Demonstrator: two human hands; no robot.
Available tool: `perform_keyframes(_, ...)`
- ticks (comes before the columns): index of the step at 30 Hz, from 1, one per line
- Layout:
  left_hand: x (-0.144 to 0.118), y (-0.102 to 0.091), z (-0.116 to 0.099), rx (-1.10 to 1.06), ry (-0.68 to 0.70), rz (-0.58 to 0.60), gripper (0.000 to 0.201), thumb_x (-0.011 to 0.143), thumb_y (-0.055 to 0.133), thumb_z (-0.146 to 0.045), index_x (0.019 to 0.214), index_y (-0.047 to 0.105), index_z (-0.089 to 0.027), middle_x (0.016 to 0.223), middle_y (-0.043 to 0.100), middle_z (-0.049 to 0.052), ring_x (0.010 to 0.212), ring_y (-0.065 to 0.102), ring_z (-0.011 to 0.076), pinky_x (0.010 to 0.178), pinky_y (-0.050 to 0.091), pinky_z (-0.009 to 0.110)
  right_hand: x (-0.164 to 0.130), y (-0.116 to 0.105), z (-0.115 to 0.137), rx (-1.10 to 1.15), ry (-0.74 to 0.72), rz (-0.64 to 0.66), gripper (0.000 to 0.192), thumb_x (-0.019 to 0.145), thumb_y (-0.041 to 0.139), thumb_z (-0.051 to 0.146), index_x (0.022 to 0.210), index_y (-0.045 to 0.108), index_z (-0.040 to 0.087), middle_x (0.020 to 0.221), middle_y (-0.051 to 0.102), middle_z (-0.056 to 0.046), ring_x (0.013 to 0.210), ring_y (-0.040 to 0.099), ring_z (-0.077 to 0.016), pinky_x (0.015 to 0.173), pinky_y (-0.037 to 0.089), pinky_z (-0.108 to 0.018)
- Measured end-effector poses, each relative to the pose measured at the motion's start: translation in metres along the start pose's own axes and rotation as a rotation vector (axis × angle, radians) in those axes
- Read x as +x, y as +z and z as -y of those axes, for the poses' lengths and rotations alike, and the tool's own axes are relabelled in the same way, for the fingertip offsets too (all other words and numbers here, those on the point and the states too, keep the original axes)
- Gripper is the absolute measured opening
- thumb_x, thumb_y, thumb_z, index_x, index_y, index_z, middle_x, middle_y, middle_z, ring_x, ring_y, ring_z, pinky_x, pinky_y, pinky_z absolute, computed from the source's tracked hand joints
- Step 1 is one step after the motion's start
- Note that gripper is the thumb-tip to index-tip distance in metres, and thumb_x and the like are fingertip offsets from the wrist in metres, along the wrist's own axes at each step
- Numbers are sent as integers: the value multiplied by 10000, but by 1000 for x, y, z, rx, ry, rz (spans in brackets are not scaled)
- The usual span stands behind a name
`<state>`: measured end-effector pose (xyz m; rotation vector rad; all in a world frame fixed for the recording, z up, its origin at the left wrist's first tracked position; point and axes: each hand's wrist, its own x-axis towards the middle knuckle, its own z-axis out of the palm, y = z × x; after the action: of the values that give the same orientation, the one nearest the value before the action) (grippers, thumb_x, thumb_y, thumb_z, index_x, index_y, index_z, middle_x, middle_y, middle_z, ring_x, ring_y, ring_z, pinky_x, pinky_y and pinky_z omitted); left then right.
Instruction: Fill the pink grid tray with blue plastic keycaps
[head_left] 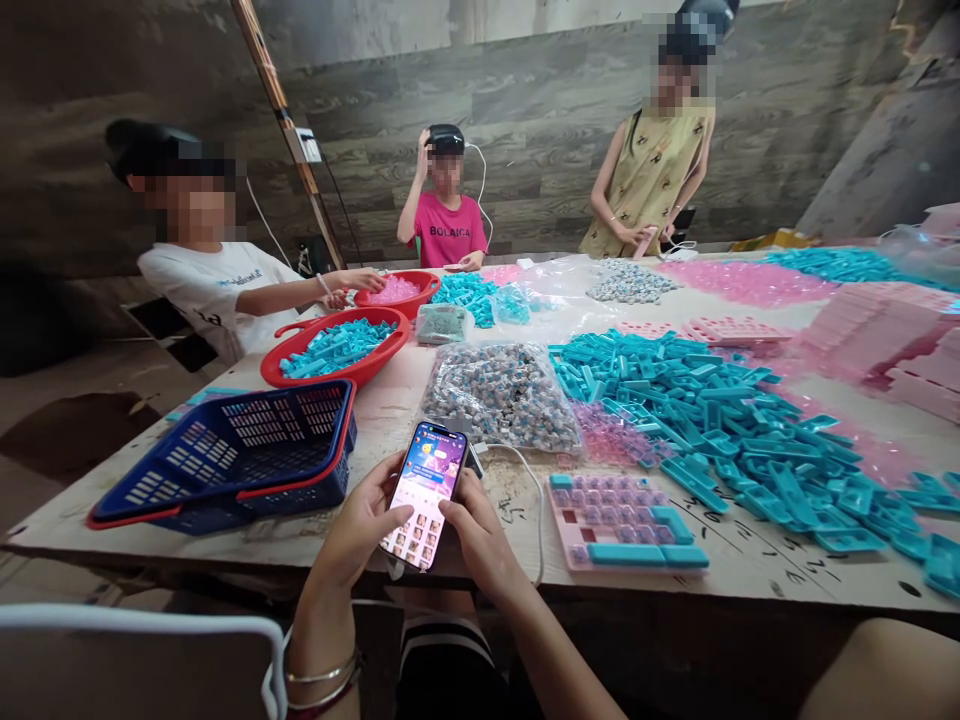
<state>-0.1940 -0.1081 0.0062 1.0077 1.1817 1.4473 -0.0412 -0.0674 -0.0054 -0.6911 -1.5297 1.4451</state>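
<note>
A smartphone (424, 500) with a lit, colourful screen is held upright between my two hands at the table's near edge. My left hand (369, 515) is wrapped round its left side, the thumb over the screen. On the right side my right hand (474, 525) grips it, thumb also at the screen. A white cable runs from a dark block just behind the phone. Right of my hands lies a pink keyboard-like tray (626, 525), partly filled with turquoise pieces and clear purplish caps. Behind the phone rests a clear bag (499, 395) of small grey, white and blue parts.
An empty blue basket (232, 455) with a red handle stands at left. Behind it are red basins (337, 345) of turquoise and pink pieces. A large turquoise pile (712, 420) covers the right, near stacked pink trays (877, 330). Several people sit or stand around the table.
</note>
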Motion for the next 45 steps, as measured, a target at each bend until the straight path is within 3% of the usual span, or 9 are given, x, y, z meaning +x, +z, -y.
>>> perform_keyframes(10,-1,0,0,46,26,84,696,659,739,-184,1286,438,-189,1333,493,124,1222,462,294,970,441,345,0,0,1,9,13,3,245,786,442,228,963,597,160,998,525,-73,993,475,-217,926,373,-355)
perform_keyframes(18,0,0,2,-6,-16,-41,575,675,695,-203,1222,519,-194,1228,588,95,1144,529,270,927,467,340,0,0,0,4,0,-8,248,772,447,197,963,604,173,986,529,-62,991,473,-210,912,388,-340)
perform_keyframes(26,0,3,1,0,-26,-94,522,679,681,-218,1183,553,-190,1211,604,86,1096,564,254,882,486,313,-1,0,-1,29,-12,17,262,739,475,170,973,594,176,991,516,-60,988,485,-207,900,412,-338)
perform_keyframes(33,1,8,0,18,-2,-155,514,687,674,-282,1174,555,-169,1179,618,98,1083,577,269,880,488,338,-2,2,-3,-37,-52,28,405,671,545,121,1071,574,175,1043,513,-62,1018,484,-216,942,400,-365)
perform_keyframes(39,2,12,-2,14,-63,-214,485,728,650,-411,1136,562,-162,1023,677,82,916,650,248,731,524,296,-1,1,-4,16,-37,47,405,670,521,121,1067,576,175,1023,506,-63,1011,492,-222,931,411,-371)
perform_keyframes(45,4,14,0,98,-39,-264,492,698,670,-490,1045,574,-155,914,696,67,802,666,231,638,509,267,-2,0,-4,22,-32,41,421,669,492,110,1073,585,181,1019,508,-60,978,498,-212,895,435,-344)
